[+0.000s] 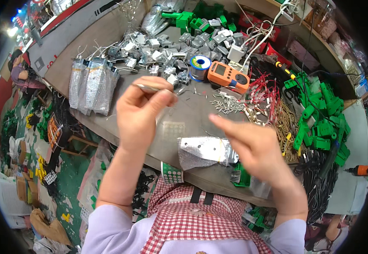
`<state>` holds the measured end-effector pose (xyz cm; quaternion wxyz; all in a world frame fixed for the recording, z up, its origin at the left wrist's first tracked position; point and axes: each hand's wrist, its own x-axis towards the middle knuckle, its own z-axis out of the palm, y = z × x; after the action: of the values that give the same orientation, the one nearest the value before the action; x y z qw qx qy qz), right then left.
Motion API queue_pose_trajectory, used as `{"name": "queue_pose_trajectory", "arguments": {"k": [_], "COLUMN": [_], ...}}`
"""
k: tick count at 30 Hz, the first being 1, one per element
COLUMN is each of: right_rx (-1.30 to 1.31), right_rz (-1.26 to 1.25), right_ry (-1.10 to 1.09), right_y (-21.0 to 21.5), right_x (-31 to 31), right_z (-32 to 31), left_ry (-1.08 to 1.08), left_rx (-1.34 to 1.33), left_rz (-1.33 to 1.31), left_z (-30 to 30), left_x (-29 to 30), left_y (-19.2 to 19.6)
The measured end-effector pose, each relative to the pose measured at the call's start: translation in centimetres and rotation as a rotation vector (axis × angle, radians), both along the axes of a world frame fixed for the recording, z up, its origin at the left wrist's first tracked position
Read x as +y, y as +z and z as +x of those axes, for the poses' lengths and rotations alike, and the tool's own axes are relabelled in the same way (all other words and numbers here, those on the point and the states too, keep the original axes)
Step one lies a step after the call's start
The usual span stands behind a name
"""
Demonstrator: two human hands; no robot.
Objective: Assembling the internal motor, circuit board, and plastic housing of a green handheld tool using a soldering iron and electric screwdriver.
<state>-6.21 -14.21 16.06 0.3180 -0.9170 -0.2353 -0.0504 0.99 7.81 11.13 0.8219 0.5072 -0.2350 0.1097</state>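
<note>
The person is sitting at a cluttered workbench (107,38) with both hands raised over it. The left hand (139,114) is pinching a thin metal tweezer-like tool (150,88) between thumb and fingertips, its tip pointing right. The right hand (256,146) is hovering with fingers stretched out and loose, gripping nothing, just above a silver foil bag (205,150) lying flat near the bench's front edge, between the two hands. Farther back, a solder spool (200,67) is standing beside an orange meter (228,76), with a heap of small metal parts (167,48) behind them. Green plastic pieces (319,118) are piling up to the right.
</note>
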Motion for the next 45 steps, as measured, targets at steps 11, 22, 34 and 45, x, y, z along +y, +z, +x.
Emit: {"name": "queue_pose_trajectory", "arguments": {"k": [11,22,34,45], "right_rx": [0.444,0.237,0.147,0.126], "right_rz": [0.744,0.234,-0.171,0.052], "right_ry": [-0.767,-0.775,-0.636,-0.44], "right_y": [-7.6,-9.2,-7.5,-9.7], "right_x": [-12.7,-13.0,-10.4,-11.1], "right_z": [-13.9,-16.9,-12.9,-9.7], "left_ry": [0.618,0.269,-0.304,-0.27], "left_rx": [-0.173,-0.463,-0.757,-0.728], "left_rz": [1.662,1.438,1.409,1.301], "left_z": [4.1,3.4,-2.7,-2.5], "left_x": [7.8,-6.2,-7.7,-9.0], "left_y": [-8.5,-2.8,-5.5,-6.8]}}
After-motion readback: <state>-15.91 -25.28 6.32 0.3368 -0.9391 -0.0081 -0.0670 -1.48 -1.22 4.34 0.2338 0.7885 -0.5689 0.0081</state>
